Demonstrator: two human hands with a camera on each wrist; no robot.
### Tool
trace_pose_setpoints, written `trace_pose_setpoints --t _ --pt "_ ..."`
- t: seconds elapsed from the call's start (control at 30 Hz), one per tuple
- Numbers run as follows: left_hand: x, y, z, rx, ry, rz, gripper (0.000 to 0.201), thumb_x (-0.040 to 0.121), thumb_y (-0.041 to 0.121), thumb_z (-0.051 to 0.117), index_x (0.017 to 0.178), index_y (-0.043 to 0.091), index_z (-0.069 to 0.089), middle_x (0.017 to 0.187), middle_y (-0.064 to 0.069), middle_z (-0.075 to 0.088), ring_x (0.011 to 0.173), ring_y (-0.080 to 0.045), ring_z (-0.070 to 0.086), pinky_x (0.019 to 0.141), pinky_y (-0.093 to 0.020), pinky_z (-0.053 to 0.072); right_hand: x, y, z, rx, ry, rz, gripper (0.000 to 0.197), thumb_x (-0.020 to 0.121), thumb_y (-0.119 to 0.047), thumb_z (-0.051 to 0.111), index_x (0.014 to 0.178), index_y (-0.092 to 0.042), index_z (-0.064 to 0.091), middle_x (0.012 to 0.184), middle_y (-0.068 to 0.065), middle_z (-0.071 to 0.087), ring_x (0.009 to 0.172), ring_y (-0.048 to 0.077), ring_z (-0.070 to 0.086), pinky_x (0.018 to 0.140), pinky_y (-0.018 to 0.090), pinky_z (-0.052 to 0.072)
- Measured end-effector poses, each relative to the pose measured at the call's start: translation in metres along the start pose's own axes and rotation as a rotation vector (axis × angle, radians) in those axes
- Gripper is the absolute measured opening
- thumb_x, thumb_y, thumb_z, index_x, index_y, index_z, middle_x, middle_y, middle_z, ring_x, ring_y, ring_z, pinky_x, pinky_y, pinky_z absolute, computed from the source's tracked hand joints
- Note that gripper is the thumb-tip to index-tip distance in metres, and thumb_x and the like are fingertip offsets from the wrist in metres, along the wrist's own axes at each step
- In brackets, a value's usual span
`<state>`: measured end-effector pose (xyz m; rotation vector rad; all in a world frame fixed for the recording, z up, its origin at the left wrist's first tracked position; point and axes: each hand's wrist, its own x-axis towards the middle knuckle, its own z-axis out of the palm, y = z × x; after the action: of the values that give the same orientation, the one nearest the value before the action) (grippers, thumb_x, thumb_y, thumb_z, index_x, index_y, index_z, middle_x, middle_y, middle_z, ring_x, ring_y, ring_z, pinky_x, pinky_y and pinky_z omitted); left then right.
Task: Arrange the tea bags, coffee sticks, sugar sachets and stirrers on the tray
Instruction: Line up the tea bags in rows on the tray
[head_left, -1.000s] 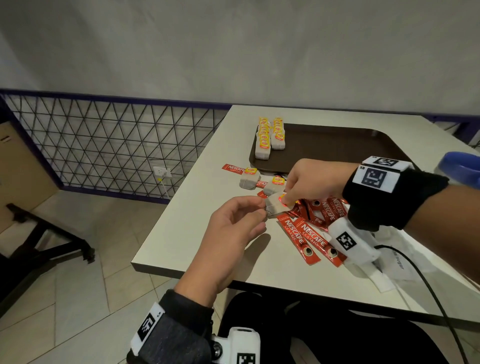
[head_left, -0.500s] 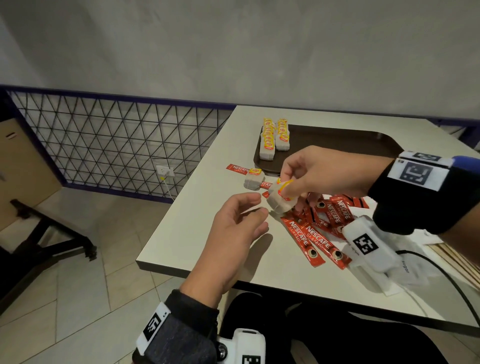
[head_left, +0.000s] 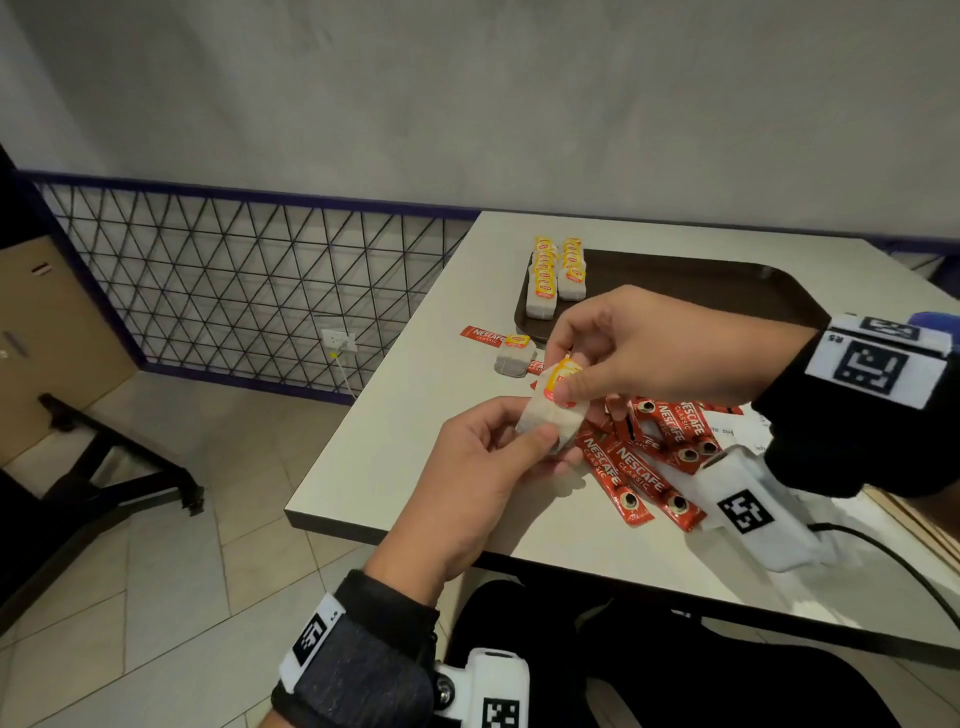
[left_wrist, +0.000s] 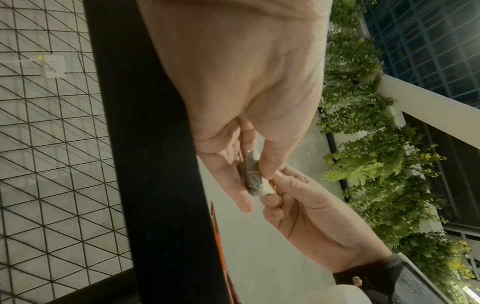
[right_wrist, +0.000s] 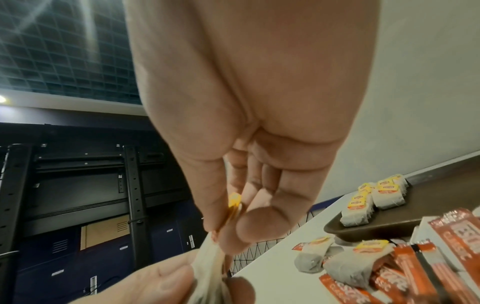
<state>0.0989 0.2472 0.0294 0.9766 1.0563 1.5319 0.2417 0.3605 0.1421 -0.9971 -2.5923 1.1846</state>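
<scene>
Above the table's near left part, both hands hold one white tea bag (head_left: 551, 422). My left hand (head_left: 524, 441) pinches its lower end between thumb and fingers; the left wrist view shows the bag (left_wrist: 253, 176) squeezed there. My right hand (head_left: 569, 382) pinches the bag's yellow tag (head_left: 561, 382), which the right wrist view shows as a yellow tag (right_wrist: 233, 205) between thumb and forefinger. Two rows of tea bags (head_left: 556, 273) lie at the left end of the dark brown tray (head_left: 701, 291). Red coffee sticks (head_left: 644, 457) lie scattered under the hands. A loose tea bag (head_left: 514, 356) sits before the tray.
The white table (head_left: 415, 415) ends just left of and below the hands. One red coffee stick (head_left: 483, 335) lies apart to the left of the loose bag. White packets and a black cable (head_left: 883, 556) lie under my right wrist. A wire fence (head_left: 234, 291) stands beyond the table.
My right hand has lifted the tea bag off the coffee sticks, and my left hand has come up and taken its lower end. The view has shifted slightly.
</scene>
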Motion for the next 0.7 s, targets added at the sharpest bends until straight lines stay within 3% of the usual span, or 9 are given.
trace_pose_setpoints --t 0.07,0.17,0.27,0.5,0.63,0.7 --pt "-0.001 0.001 0.001 0.0 0.012 -0.005 0.016 0.097 -0.001 0.061 0.11 -0.002 0.069 0.087 -0.017 0.076 0.077 -0.021 0.075 0.072 -0.032 0.063 -0.002 0.002 0.003 0.06 0.035 0.003 0.024 0.087 -0.023 0.079 0.108 -0.015 0.07 0.085 0.013 0.077 0.076 0.034 0.073 0.063 0.029 0.058" --pt "-0.002 0.002 0.001 -0.009 0.034 -0.01 0.015 0.096 0.001 0.062 0.108 0.001 0.071 0.09 -0.018 0.077 0.08 -0.023 0.075 0.071 -0.033 0.062 -0.005 0.006 0.007 0.166 0.056 0.074 0.026 0.084 -0.029 0.079 0.105 -0.014 0.075 0.087 0.008 0.078 0.072 0.019 0.072 0.062 0.024 0.055" --pt "-0.003 0.003 0.001 0.018 0.041 -0.006 0.018 0.095 0.004 0.065 0.112 0.002 0.071 0.092 -0.016 0.077 0.08 -0.02 0.075 0.074 -0.034 0.063 -0.01 0.011 0.011 0.301 0.008 0.157 0.021 0.085 -0.022 0.077 0.101 -0.008 0.078 0.08 0.004 0.076 0.067 0.012 0.067 0.059 0.02 0.052" --pt "-0.006 0.006 0.004 0.062 0.041 0.032 0.021 0.098 0.009 0.061 0.115 0.001 0.071 0.093 -0.006 0.079 0.08 -0.014 0.076 0.068 -0.019 0.058 -0.012 0.014 0.012 0.415 0.088 0.156 0.014 0.087 -0.01 0.075 0.097 -0.001 0.077 0.084 0.015 0.073 0.07 0.019 0.063 0.063 0.027 0.053" --pt "-0.007 0.006 0.004 0.093 0.063 0.031 0.02 0.098 0.011 0.062 0.114 0.005 0.072 0.095 -0.009 0.079 0.086 -0.021 0.077 0.075 -0.026 0.061 -0.012 0.017 0.014 0.527 0.054 0.198 0.024 0.086 -0.015 0.076 0.106 -0.002 0.076 0.091 0.013 0.074 0.076 0.018 0.065 0.069 0.028 0.055" --pt "-0.006 0.005 0.004 0.088 0.074 0.035 0.019 0.097 0.01 0.063 0.113 0.006 0.073 0.095 -0.011 0.079 0.086 -0.022 0.076 0.077 -0.026 0.061 -0.013 0.022 0.017 0.61 -0.022 0.244 0.028 0.089 -0.016 0.073 0.114 -0.001 0.074 0.086 0.01 0.075 0.072 0.015 0.066 0.074 0.031 0.053"
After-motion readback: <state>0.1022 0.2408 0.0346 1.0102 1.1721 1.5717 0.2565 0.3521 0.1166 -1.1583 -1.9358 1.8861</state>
